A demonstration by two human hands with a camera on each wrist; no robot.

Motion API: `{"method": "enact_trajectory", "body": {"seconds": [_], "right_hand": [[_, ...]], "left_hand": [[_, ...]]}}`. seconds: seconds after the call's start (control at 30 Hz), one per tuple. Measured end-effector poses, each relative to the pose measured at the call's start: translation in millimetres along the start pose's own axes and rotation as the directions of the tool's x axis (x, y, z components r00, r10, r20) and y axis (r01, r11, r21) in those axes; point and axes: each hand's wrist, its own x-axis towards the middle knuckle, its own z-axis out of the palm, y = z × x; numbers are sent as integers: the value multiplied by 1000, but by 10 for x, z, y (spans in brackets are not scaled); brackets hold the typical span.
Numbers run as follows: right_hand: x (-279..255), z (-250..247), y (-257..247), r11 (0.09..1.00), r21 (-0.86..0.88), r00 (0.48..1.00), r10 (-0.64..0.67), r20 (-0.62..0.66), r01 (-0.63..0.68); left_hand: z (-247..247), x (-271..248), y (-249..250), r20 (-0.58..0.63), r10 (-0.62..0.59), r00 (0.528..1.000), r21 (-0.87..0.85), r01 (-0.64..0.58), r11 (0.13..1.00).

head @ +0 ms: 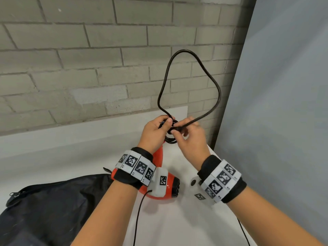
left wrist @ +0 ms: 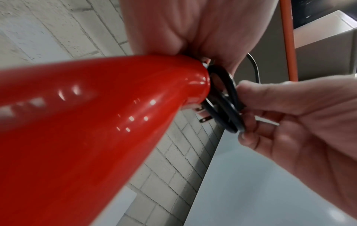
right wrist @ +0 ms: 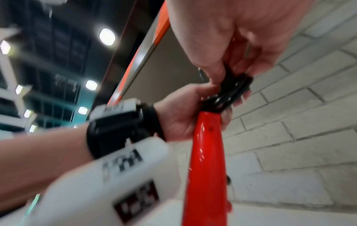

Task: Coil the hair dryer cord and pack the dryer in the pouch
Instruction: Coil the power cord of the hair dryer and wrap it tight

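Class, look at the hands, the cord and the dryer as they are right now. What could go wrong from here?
1. The big loop of cord is still loose above the hands; it could spring out or tangle.
2. The left hand holds the coils at the handle end of the dryer; if the right hand pulls hard, they may slip apart.

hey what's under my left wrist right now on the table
The red hair dryer lies under the left hand's wristband, beside the dark pouch. The band covers the dryer's middle; only its handle and nozzle end show.
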Motion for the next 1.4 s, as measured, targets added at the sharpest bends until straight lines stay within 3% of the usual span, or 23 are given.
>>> {"method": "enact_trajectory", "body": {"seconds": [0.07, 0.17, 0.27, 0.37, 0.47, 0.5, 0.57, 0.63, 0.7, 0.77, 0.83, 0.9, 0.93, 1.03, 1.13, 1.2, 1.27, 1.33, 1.4], "right_hand": [[0, 74, 37, 995, -93, 997, -48, -57, 43], [76, 133, 93, 997, -21, 989, 71, -129, -74], [139, 140, 133, 994, 45, 994, 99, 47, -101], [94, 52, 137, 987, 87, 958, 105, 266, -132], [-67, -56, 317, 999, -35, 918, 50, 393, -40], [-126, -87, 442, 987, -156, 893, 112, 435, -48], [-197, -150, 740, 894, -407, 815, 372, 444, -186], [-233, -192, 976, 729, -634, 666, 609, 431, -257], [-253, -198, 1046, 557, -820, 501, 752, 428, -136], [-248, -186, 971, 512, -858, 449, 772, 449, -23], [-207, -152, 846, 646, -753, 549, 677, 491, -123], [-149, -112, 649, 850, -470, 717, 480, 506, -238], [-113, -78, 544, 910, -336, 762, 392, 515, -242], [-19, 40, 307, 966, -33, 790, 229, 569, -256], [32, 128, 295, 891, 249, 826, 205, 525, -380], [43, 139, 357, 902, 178, 854, 286, 434, -393], [28, 97, 541, 923, -70, 840, 374, 393, -378], [-15, 56, 819, 841, -343, 758, 532, 377, -419], [-95, 34, 1020, 743, -466, 673, 653, 347, -481]], "left_hand": [[32, -16, 15, 20, 19, 1000, 1, -19, 1000], [86, -49, 31, 40, 41, 998, -21, -40, 999], [95, -62, 39, 21, 51, 998, -11, -51, 999], [6, -46, 34, -9, 44, 999, -19, -44, 999], [-114, -26, 6, -29, 37, 999, -22, -37, 999], [-142, -22, -1, -29, 29, 999, -32, -30, 999], [-164, -13, -6, -15, 22, 1000, -55, -23, 998], [-162, -15, 0, -6, 18, 1000, -73, -19, 997], [-155, -20, 12, -8, 3, 1000, -94, -4, 996], [-151, -24, 17, -5, -20, 1000, -103, 19, 995], [-150, -26, 9, 9, -14, 1000, -105, 14, 994], [-142, -23, 0, 25, 7, 1000, -97, -5, 995], [-134, -22, -3, 28, 11, 1000, -89, -8, 996], [-99, -24, 8, 34, -7, 999, -99, 11, 995], [-70, -34, 21, 40, -25, 999, -134, 30, 990], [-75, -44, 31, 49, -26, 998, -151, 33, 988], [-98, -49, 36, 51, -33, 998, -205, 43, 978], [-133, -51, 27, 57, -52, 997, -256, 65, 965], [-158, -55, 10, 76, -58, 995, -228, 74, 971]]}}
